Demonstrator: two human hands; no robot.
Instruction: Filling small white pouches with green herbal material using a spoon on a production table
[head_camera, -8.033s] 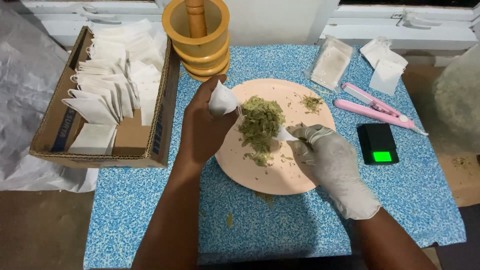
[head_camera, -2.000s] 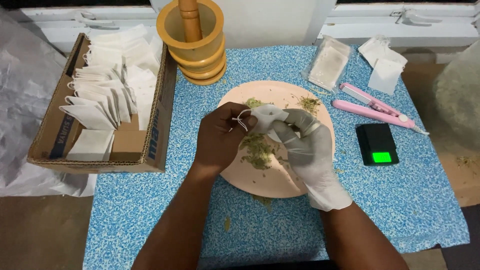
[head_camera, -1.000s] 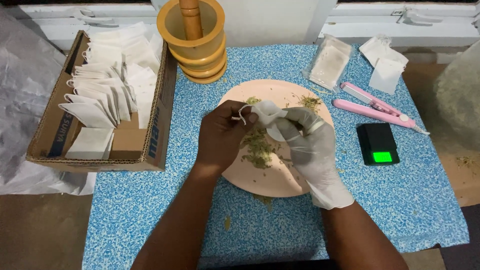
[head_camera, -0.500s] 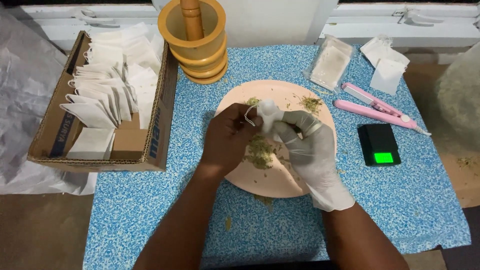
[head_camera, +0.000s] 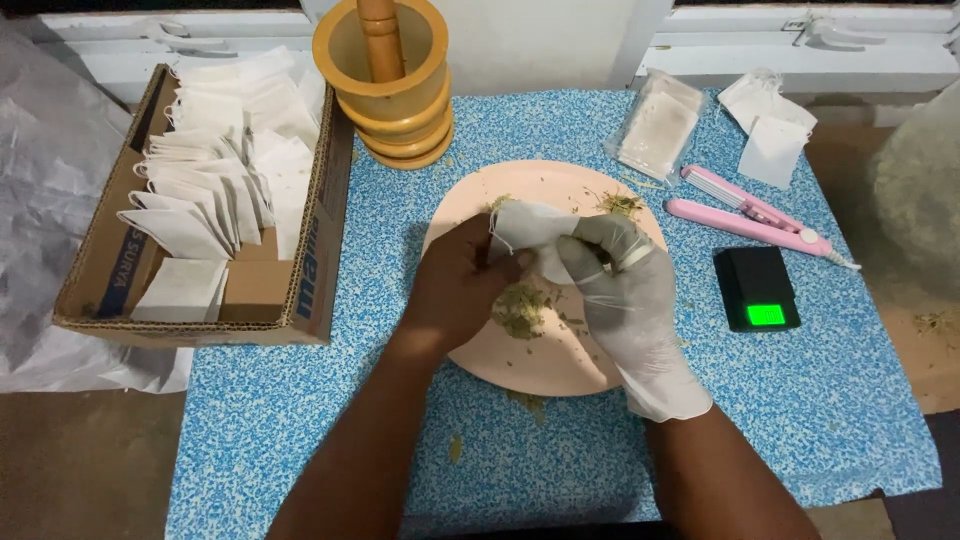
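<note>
Clearly the small white filter-paper sachet (head_camera: 528, 232) is a light, limp thing: thin, soft fabric-like paper that crumples under any pressure, and it is probably easy to tear or spill from if squeezed low down. It is held just above the pink plate (head_camera: 560, 360), over the far half, between both hands. The bare left hand (head_camera: 455, 285) pinches its near left edge with fingers curled together; the right hand (head_camera: 625, 290), in a whitish glove, pinches the right side near the mouth, thumb and forefinger pressed on the paper, the other fingers folded under. The best hold looks to be at the upper rim and corners, where the paper is empty and flat, so the filled belly hangs free and the loose contents stay in; a light pinch should be enough, given how little it seems to weigh.

Below it on the plate lies a small heap of dried green herb (head_camera: 522, 305), with crumbs scattered toward the far rim and a few on the blue speckled counter (head_camera: 300, 420). To the right lie a small black scale with a green lit display (head_camera: 757, 290) and a pink sealing tool (head_camera: 750, 207). Beyond them are a clear packet of empty sachets (head_camera: 655, 132) and some loose ones. At the far edge stands a yellow wooden mortar with its pestle (head_camera: 385, 75), and on the left a cardboard box (head_camera: 315, 270) holds many white sachets.
</note>
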